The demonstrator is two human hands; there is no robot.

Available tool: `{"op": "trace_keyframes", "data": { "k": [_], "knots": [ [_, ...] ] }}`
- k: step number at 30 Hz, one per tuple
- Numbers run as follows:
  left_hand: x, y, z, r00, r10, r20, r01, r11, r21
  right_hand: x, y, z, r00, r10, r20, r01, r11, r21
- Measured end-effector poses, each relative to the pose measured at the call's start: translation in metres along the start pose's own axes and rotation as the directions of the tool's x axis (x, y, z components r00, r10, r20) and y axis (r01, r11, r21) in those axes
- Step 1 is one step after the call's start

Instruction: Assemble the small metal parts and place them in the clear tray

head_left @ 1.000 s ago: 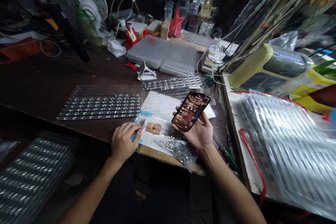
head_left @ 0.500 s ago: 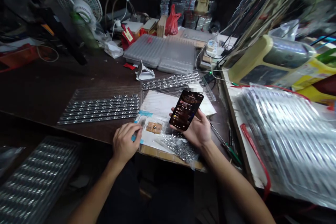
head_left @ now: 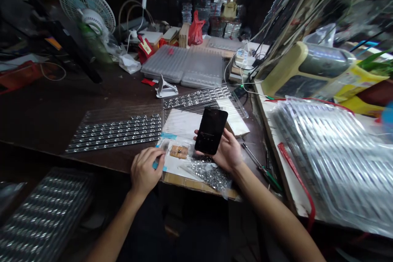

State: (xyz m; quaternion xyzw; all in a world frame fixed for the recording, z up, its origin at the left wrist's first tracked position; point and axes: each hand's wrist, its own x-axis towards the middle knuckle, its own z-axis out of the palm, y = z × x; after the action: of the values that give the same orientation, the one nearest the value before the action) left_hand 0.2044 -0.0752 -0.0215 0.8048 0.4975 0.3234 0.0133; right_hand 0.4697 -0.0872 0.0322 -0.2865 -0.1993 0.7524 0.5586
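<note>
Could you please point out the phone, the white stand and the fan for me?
Phone (head_left: 211, 132): head view, middle of its screen.
White stand (head_left: 168, 91): head view, its base.
Fan (head_left: 91, 18): head view, its hub.

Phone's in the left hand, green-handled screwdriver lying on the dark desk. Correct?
Not the left hand: the head view shows the phone in the right hand. The green-handled screwdriver does lie on the dark desk.
</note>
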Motion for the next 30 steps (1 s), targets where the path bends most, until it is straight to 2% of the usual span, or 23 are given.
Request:
{"op": "trace_keyframes", "data": {
  "k": [18,30],
  "knots": [
    [0.0013,0.0005,-0.0011,1.0,-0.01,0.026,0.01,1.0,-0.011,0.0017,0.0036,-0.0033,1.0,0.026,0.001,-0.026,1.0,0.01],
    [0.0004,-0.0007,-0.0003,1.0,-0.018,0.017,0.018,1.0,-0.02,-0.0033,0.0037,0.0031,0.996,0.05,-0.078,-0.054,0.997,-0.054]
  ]
}}
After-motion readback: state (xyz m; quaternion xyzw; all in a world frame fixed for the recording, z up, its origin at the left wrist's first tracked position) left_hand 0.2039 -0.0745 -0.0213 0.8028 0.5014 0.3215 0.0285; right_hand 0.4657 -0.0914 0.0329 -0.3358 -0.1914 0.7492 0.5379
